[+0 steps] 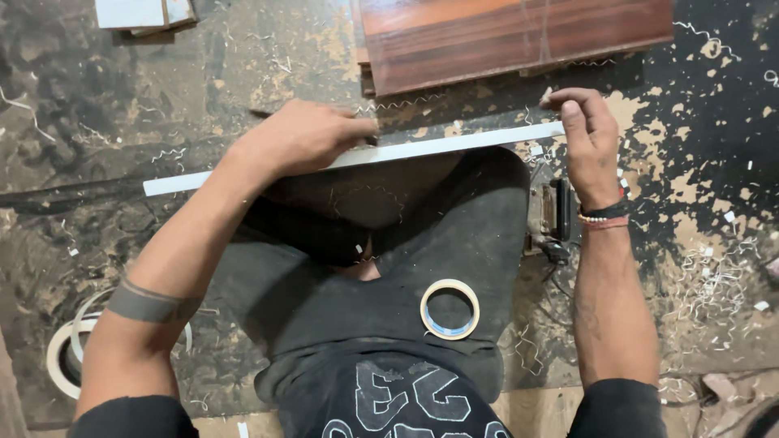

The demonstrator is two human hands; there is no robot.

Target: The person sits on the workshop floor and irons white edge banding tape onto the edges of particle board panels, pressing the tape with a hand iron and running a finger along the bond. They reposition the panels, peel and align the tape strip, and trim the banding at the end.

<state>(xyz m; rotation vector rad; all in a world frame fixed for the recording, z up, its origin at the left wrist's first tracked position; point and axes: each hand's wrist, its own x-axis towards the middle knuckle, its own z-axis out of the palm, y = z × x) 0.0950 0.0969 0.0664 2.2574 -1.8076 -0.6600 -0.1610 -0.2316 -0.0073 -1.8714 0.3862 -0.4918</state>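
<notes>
A long thin white strip point(438, 146) lies across my raised knee, running from lower left to upper right. My left hand point(304, 134) grips it near the middle, fingers closed over its top edge. My right hand point(588, 134) pinches its right end between thumb and fingers. A roll of masking tape point(449, 309) rests on my lap, touched by neither hand.
A stack of reddish-brown wood panels point(511, 36) lies just beyond the strip. A small power tool point(550, 217) sits on the floor by my right wrist. Coiled white edge banding point(69, 349) lies at the lower left. White board offcuts point(142, 14) sit top left. Shavings litter the floor.
</notes>
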